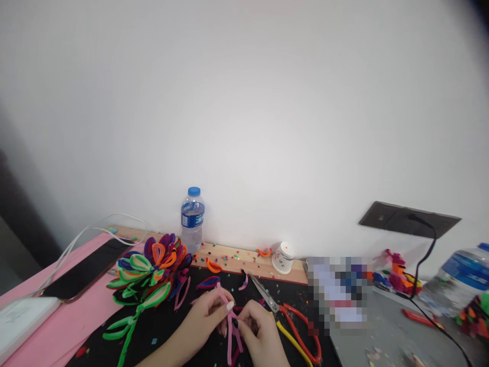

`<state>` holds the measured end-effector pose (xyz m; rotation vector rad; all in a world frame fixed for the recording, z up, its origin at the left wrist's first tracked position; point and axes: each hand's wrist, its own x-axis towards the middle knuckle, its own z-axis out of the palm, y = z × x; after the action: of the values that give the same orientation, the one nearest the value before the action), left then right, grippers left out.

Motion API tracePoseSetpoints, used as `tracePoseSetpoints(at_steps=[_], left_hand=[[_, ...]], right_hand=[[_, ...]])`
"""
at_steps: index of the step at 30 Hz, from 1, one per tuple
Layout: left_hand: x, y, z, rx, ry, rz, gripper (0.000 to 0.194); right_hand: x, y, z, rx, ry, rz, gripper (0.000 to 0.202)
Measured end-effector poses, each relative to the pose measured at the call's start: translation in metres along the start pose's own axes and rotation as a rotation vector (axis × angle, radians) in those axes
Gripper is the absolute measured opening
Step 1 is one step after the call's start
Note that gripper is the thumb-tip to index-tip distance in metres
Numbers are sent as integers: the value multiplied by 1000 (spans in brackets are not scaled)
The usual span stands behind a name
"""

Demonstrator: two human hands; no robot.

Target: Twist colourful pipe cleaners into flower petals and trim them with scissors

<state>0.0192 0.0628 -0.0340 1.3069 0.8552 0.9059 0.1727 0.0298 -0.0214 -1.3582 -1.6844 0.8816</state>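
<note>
in the head view, the left hand [214,308] pinches pink fuzzy strips [229,339] between thumb and fingers, and the right hand [262,329] has its fingers closed narrowly on them too, above a black sheet [99,354] on the counter. scissors [273,306] lie open just beside the right hand, a multicoloured fuzzy flower [137,264] lies left of the hands, and a water bottle [193,219] stands near the wall [244,127].
</note>
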Motion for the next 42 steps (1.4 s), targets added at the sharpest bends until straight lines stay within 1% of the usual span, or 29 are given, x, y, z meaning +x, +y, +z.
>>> tracePoseSetpoints(at_steps=[5,8,11,13,15,18,23,26,28,31,35,38,42], left_hand=[[2,-1,0,46,-13,-39,32],[1,1,0,39,-15,-31,29],[-1,3,-1,23,-3,-9,23],[-1,5,-2,14,13,4,20],[-1,5,-4,-15,26,2,20],[-1,6,-5,-75,28,-27,23],[-3,12,-4,-123,10,-25,25],[-2,13,-3,-187,13,-76,25],[-1,12,-5,-270,14,-122,24],[0,13,-7,-417,-6,-190,28],[0,17,-10,-535,-93,-245,39],[-2,19,-9,-519,-132,-221,37],[-3,18,-6,-446,-127,-198,28]], right_hand=[[0,1,0,-15,-3,-24,17],[1,1,0,-17,21,-8,16],[2,-1,0,38,58,26,14],[3,-2,0,114,75,51,9],[4,-3,0,189,77,78,4],[4,-6,-1,269,55,108,8],[4,-5,-1,336,57,144,5],[4,-1,-1,340,51,150,4],[4,3,-1,328,55,141,4],[4,8,1,341,57,134,4],[5,11,1,391,52,131,7],[6,10,1,435,49,151,14],[8,10,-1,505,62,183,21]])
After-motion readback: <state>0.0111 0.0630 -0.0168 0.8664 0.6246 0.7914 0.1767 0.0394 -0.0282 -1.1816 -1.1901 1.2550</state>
